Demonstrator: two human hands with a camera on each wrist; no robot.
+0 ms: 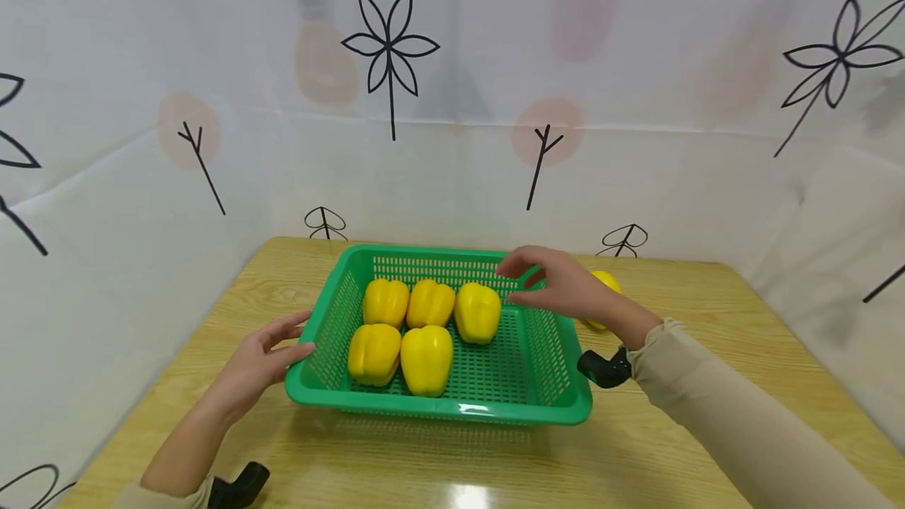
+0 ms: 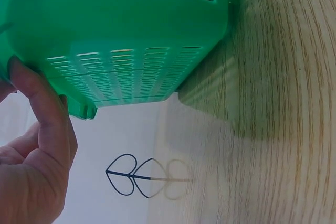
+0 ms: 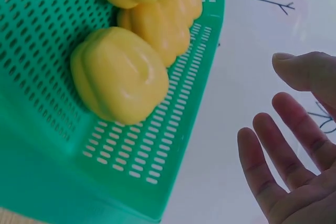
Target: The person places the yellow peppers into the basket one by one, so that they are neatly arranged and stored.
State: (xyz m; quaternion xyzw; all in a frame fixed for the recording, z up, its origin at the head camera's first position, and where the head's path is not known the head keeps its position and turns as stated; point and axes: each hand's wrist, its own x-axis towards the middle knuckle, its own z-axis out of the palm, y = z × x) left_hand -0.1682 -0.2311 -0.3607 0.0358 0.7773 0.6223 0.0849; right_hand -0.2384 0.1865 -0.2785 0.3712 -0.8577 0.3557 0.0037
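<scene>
Several yellow bell peppers (image 1: pixel 426 360) lie in a green plastic basket (image 1: pixel 438 407), grouped toward its left and middle. At the basket's left rim is my left hand (image 1: pixel 258 360), gripping it with the thumb on the edge and the fingers against the outside. The left wrist view shows those fingers (image 2: pixel 44 111) at the rim's underside. Over the basket's right back part hovers my right hand (image 1: pixel 558 281), fingers spread and nothing in it. Nearest to it inside is one bell pepper (image 1: pixel 478 313), seen as the closest pepper (image 3: pixel 119 77) in the right wrist view.
Another yellow bell pepper (image 1: pixel 605 283) sits on the wooden table (image 1: pixel 693 320) right of the basket, partly hidden behind my right hand and wrist. A white cloth (image 1: pixel 452 179) with plant drawings hangs behind and beside the table.
</scene>
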